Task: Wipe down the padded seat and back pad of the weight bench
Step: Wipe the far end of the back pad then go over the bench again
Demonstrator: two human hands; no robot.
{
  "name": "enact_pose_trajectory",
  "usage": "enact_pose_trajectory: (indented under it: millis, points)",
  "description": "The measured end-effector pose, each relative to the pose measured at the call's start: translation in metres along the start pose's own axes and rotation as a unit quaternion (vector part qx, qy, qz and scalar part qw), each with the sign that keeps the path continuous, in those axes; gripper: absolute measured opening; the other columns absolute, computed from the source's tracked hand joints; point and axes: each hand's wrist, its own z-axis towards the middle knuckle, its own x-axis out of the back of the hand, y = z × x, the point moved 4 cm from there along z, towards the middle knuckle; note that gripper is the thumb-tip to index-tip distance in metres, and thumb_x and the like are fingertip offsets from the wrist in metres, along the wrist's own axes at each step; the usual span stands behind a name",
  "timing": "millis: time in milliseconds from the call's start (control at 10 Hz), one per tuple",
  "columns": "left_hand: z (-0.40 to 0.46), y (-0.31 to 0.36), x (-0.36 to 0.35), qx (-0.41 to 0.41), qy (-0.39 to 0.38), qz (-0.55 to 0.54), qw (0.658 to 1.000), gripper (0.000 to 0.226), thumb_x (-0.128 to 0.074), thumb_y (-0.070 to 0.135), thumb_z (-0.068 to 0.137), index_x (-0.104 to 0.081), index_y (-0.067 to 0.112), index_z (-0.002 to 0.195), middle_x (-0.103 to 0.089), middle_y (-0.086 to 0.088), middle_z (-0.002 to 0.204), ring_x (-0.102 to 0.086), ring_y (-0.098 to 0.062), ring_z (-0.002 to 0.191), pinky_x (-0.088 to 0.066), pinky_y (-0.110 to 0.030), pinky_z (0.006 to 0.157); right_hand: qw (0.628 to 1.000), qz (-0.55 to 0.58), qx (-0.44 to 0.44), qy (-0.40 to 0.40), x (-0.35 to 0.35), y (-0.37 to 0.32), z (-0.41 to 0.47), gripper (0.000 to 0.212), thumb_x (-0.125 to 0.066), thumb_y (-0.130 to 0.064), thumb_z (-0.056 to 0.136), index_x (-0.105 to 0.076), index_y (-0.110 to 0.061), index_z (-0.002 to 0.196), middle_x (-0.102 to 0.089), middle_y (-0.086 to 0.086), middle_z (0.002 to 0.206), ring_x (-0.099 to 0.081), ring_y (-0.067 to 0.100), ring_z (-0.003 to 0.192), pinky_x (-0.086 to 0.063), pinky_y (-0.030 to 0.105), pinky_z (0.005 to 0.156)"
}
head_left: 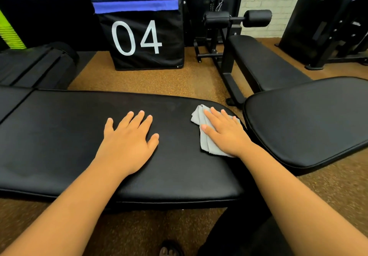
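Pressing flat on a folded grey cloth (207, 134), the right hand (225, 134) has its fingers straight and together, pointing to 11 o'clock. Cloth lies on the black back pad (59, 136), near that pad's rounded end at 3 o'clock. Left hand (129, 142) rests palm down on the same pad, fingers spread and straight, holding nothing, at 9 o'clock from the cloth and apart from it. Seat pad (308, 120) sits just beside the back pad, at 3 o'clock. Black box marked "04" (147, 40) stands on the brown floor (159, 80) at 12 o'clock; a second bench (264, 62) at 1 o'clock.
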Motion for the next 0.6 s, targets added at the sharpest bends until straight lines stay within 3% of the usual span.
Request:
enact_pose_trajectory:
  millis: [200, 400, 600]
  points:
    - [-0.001, -0.001, 0.001, 0.0, 0.0, -0.008, 1.0, 0.063, -0.014, 0.056, 0.097, -0.012, 0.03, 0.155, -0.007, 0.006, 0.163, -0.002, -0.016, 0.15, -0.006, -0.055, 0.117, 1.0, -0.013, 0.001, 0.006, -0.003, -0.004, -0.004, 0.063, -0.019, -0.058, 0.1, -0.008, -0.032, 0.156, -0.002, -0.005, 0.165, 0.004, 0.024, 0.151, -0.001, 0.05, 0.12]
    - [0.0, -0.001, 0.001, 0.001, -0.001, -0.003, 1.0, 0.063, -0.014, 0.056, 0.097, -0.011, 0.031, 0.155, -0.007, 0.006, 0.163, -0.002, -0.016, 0.15, -0.006, -0.054, 0.118, 0.998, -0.017, 0.058, -0.001, -0.012, -0.032, -0.082, 0.069, -0.006, -0.065, 0.093, 0.0, -0.036, 0.156, 0.007, -0.016, 0.163, 0.014, 0.014, 0.15, 0.005, 0.042, 0.121]
    - [0.001, -0.001, 0.001, 0.002, -0.002, 0.001, 1.0, 0.063, -0.015, 0.056, 0.097, -0.012, 0.031, 0.155, -0.007, 0.006, 0.163, -0.002, -0.016, 0.15, -0.006, -0.055, 0.117, 0.998, 0.008, 0.054, -0.016, -0.006, -0.015, -0.045, 0.059, -0.018, -0.058, 0.099, -0.006, -0.04, 0.154, 0.003, -0.016, 0.163, 0.01, 0.011, 0.15, 0.007, 0.04, 0.121]
